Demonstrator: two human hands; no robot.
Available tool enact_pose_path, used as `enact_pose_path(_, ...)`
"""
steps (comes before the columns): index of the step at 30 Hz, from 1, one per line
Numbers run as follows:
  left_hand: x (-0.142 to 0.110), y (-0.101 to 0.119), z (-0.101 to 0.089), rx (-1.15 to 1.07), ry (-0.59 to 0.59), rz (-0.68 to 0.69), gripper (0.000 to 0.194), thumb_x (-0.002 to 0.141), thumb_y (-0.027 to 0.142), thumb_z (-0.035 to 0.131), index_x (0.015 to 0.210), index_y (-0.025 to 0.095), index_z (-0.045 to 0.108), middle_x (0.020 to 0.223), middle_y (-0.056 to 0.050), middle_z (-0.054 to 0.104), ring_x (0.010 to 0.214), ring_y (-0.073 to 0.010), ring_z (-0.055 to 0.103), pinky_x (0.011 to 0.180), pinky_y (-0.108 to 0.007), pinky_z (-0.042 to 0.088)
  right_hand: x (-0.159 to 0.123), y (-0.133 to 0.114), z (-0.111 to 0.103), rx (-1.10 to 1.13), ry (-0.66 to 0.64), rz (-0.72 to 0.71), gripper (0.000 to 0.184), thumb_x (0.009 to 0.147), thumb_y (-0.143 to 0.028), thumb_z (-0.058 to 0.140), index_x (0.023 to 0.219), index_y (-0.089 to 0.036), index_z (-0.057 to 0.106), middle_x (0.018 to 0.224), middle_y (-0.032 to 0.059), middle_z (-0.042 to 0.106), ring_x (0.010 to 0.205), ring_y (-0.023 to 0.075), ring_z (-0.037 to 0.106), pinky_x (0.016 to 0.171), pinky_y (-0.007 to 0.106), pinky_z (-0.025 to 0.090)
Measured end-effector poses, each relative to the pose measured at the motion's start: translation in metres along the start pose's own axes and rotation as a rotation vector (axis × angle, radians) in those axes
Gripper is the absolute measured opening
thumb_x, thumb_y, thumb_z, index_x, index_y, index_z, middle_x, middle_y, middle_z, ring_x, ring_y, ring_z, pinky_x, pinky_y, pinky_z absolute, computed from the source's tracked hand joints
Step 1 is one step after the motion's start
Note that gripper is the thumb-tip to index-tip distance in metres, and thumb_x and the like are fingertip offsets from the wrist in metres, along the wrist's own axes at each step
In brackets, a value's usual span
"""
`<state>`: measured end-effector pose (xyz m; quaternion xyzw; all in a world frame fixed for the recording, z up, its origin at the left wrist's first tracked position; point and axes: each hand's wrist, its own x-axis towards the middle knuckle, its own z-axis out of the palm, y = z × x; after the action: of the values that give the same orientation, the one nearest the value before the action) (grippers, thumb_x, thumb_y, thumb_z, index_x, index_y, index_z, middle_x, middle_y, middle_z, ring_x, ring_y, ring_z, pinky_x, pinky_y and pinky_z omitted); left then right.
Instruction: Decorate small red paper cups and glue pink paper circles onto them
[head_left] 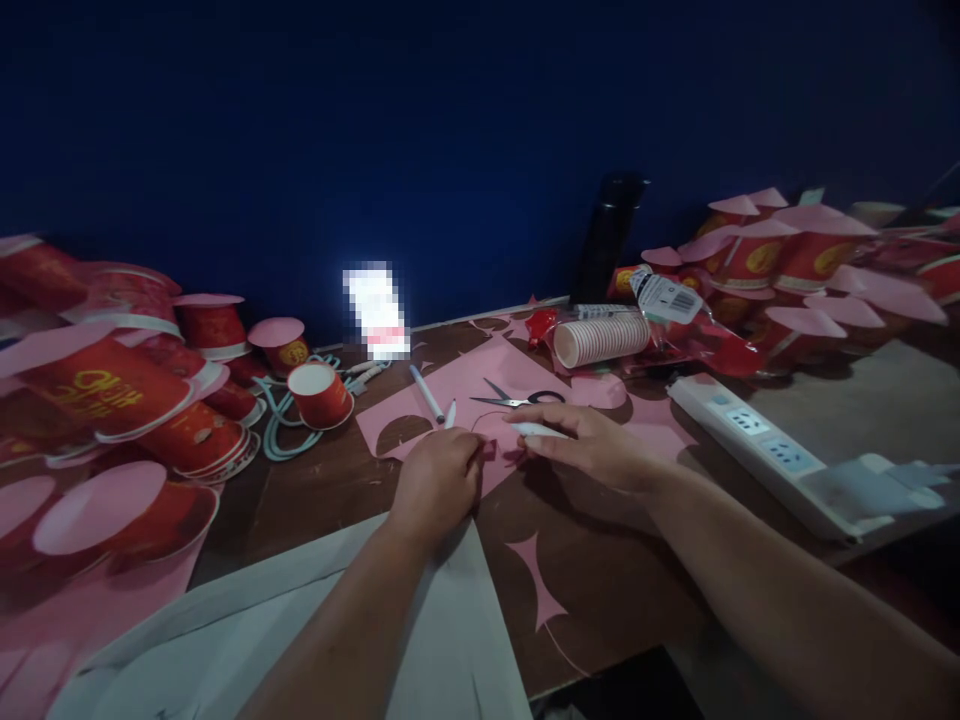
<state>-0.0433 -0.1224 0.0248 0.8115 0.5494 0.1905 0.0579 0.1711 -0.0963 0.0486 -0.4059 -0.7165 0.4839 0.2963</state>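
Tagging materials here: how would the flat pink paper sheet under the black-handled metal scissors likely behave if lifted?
The flat pink paper sheet looks thin, so likely light and floppy. It may bend or tear beside the round cutout. The black-handled metal scissors on it would probably slide.

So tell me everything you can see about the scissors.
The scissors lie open on pink paper, just beyond the right hand. Two slim, metal-looking blades spread toward the picture's left; dark handles point right, one loop showing, the other hard to make out. Whether the hand touches them is unclear.
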Motion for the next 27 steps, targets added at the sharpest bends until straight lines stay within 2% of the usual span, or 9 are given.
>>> enact_pose_path(7, -0.001, -0.002, -0.001, -0.065, 0.033, -0.082, 0.023, 0.089, 0.020, 0.047, 0.096, 0.021, 0.069, 0.096, -0.003, 0.070, 0.089, -0.0188, 0.062, 0.078, -0.030, 0.043, 0.001, 0.003, -0.001, 0.083, 0.043, 0.042, 0.034, 0.084, -0.036, 0.064, 0.116, -0.028, 0.066, 0.118, 0.0034, 0.065, 0.109, 0.0211, 0.060, 0.100, 0.039, 0.044)
enact_pose_path(15, -0.002, 0.000, -0.003, -0.028, 0.019, -0.070, 0.022, 0.091, 0.024, 0.046, 0.084, 0.020, 0.067, 0.088, -0.004, 0.069, 0.081, -0.0178, 0.061, 0.073, -0.029, 0.041, 0.003, 0.010, 0.004, 0.423, 0.001, 0.050, 0.040, 0.084, -0.036, 0.064, 0.123, -0.024, 0.061, 0.109, 0.0059, 0.068, 0.096, 0.0167, 0.064, 0.095, 0.039, 0.048)
enact_pose_path(18, -0.002, 0.000, -0.002, 0.011, 0.016, -0.046, 0.023, 0.091, 0.022, 0.045, 0.081, 0.020, 0.066, 0.085, -0.004, 0.068, 0.079, -0.0182, 0.060, 0.073, -0.029, 0.040, 0.004, 0.009, 0.008, 0.372, -0.024, 0.044, 0.043, 0.086, -0.037, 0.061, 0.127, -0.024, 0.059, 0.107, 0.0062, 0.069, 0.097, 0.0180, 0.065, 0.098, 0.042, 0.046)
enact_pose_path(23, -0.002, 0.001, 0.000, 0.061, 0.028, 0.010, 0.023, 0.090, 0.020, 0.045, 0.086, 0.020, 0.068, 0.088, -0.004, 0.069, 0.082, -0.0197, 0.061, 0.075, -0.031, 0.042, 0.006, 0.006, 0.015, 0.118, 0.023, 0.008, 0.033, 0.089, -0.035, 0.058, 0.122, -0.033, 0.063, 0.131, 0.0005, 0.060, 0.124, 0.0211, 0.052, 0.110, 0.043, 0.034)
enact_pose_path(27, -0.003, 0.002, 0.000, 0.092, 0.004, 0.040, 0.023, 0.089, 0.020, 0.045, 0.090, 0.020, 0.068, 0.090, -0.005, 0.069, 0.083, -0.0204, 0.061, 0.075, -0.032, 0.043, 0.006, 0.004, 0.018, 0.060, 0.062, 0.017, 0.034, 0.090, -0.036, 0.055, 0.123, -0.034, 0.062, 0.134, -0.0005, 0.058, 0.128, 0.0233, 0.049, 0.111, 0.046, 0.033)
